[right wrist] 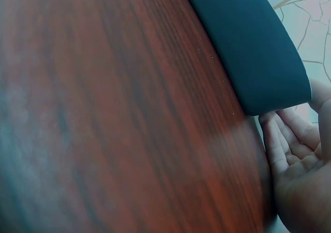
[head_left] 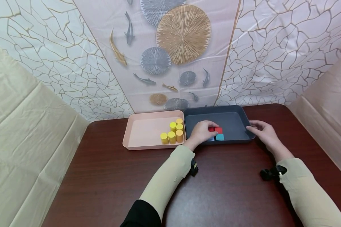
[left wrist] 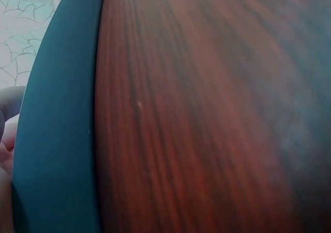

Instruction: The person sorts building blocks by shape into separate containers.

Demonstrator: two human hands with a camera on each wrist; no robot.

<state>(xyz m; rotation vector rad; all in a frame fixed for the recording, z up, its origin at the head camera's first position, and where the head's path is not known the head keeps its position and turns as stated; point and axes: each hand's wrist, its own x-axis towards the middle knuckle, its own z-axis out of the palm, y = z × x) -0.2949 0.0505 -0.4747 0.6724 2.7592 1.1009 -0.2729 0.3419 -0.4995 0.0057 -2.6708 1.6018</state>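
My left hand (head_left: 202, 131) reaches over the front wall of the dark blue-grey tray (head_left: 230, 117). Its thumb and fingers pinch a red block (head_left: 211, 129), partly hidden by them. Beside it sit another red block (head_left: 218, 130), a teal block (head_left: 220, 137) and a light blue block (head_left: 211, 139), mostly covered by the hand. At the tray's right end, my right hand (head_left: 262, 134) holds the rim, thumb over the edge. The right wrist view shows the fingers (right wrist: 282, 145) against the outside of that end. In the left wrist view the tray wall hides most of the left hand.
A pink tray (head_left: 145, 121) adjoins the dark tray on the left, with several yellow cylinders (head_left: 171, 137) standing at its right side. Both trays lie near the back edge of the brown wooden table (head_left: 216, 183), in front of a patterned cloth backdrop (head_left: 102, 78).
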